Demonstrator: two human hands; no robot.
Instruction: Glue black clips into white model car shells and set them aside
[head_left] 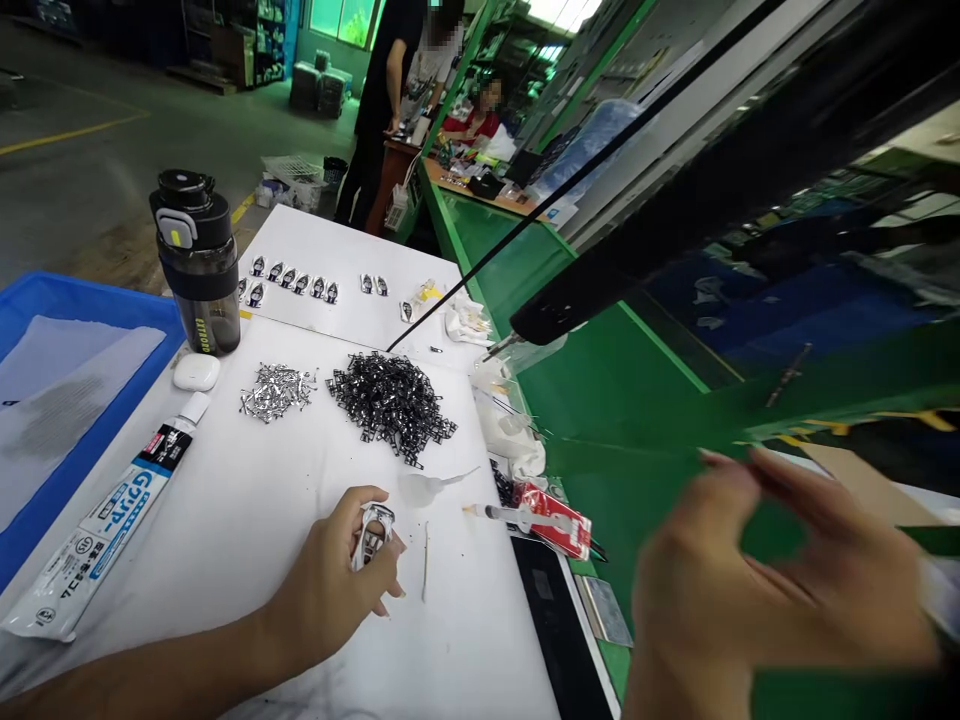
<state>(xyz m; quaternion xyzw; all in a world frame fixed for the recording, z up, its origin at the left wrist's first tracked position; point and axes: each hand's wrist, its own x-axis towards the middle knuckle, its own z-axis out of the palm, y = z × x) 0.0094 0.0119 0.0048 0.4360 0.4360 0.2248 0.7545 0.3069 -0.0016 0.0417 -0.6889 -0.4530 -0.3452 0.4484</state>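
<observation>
My left hand [334, 565] is closed around a small shiny silver part [373, 535] with an oval opening, held above the white tabletop [285, 530]. My right hand [780, 570] is raised at the right, over the green surface. Motion smears its bent fingers, so I cannot make out whether anything is in them. Just beyond my left hand lie a translucent spatula-like piece [424, 487] and a thin white stick [427, 562]. A clear syringe [521, 516] rests to their right. Farther back are a heap of small black parts [394, 400] and a smaller pile of silver pieces [277, 391].
A black bottle [199, 265], white case [196, 372] and large tube [112, 520] line the left side by a blue tray [82, 285]. Several silver-and-dark parts [289, 277] stand in rows behind. A black tool [570, 295] hangs at upper right. People [386, 90] are in the background.
</observation>
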